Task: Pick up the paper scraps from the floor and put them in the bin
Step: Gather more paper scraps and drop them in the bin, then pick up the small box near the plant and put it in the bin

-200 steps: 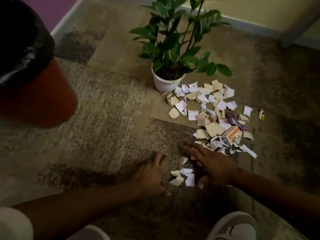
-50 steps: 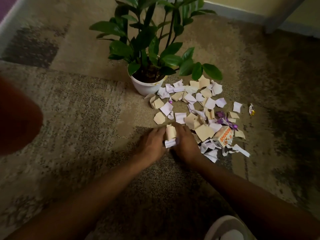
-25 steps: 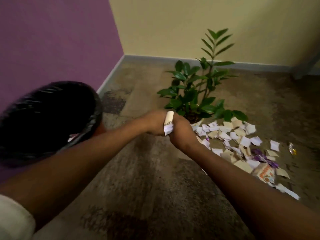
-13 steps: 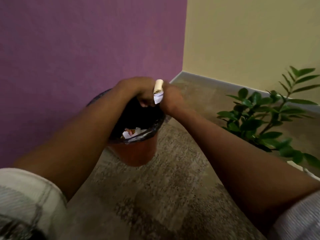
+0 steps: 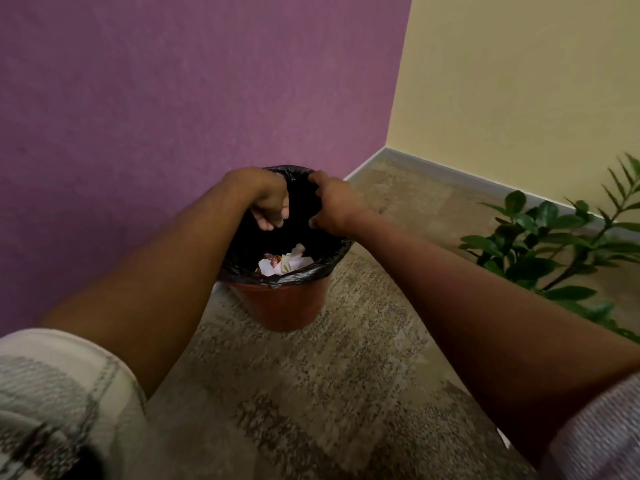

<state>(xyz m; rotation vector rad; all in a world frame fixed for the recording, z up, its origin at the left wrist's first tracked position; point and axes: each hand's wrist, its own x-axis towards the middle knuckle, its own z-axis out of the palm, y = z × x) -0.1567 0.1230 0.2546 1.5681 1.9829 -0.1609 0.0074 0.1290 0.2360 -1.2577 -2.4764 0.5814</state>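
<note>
A red-brown bin (image 5: 282, 306) with a black liner stands on the carpet by the purple wall. Paper scraps (image 5: 285, 263) lie inside it at the bottom. My left hand (image 5: 266, 199) hangs over the bin's mouth, fingers curled downward and empty. My right hand (image 5: 330, 206) hovers over the right side of the mouth, fingers spread downward, nothing in it. The two hands are apart. The pile of scraps on the floor is out of view.
A leafy green plant (image 5: 554, 244) stands at the right edge. The purple wall (image 5: 173, 98) meets a yellow wall (image 5: 519, 81) in a corner behind the bin. Patterned carpet (image 5: 311, 393) covers the floor.
Half a second ago both hands pressed a bunch of scraps between them above the bin. Now the hands have parted and the bunch has gone from them into the bin.
</note>
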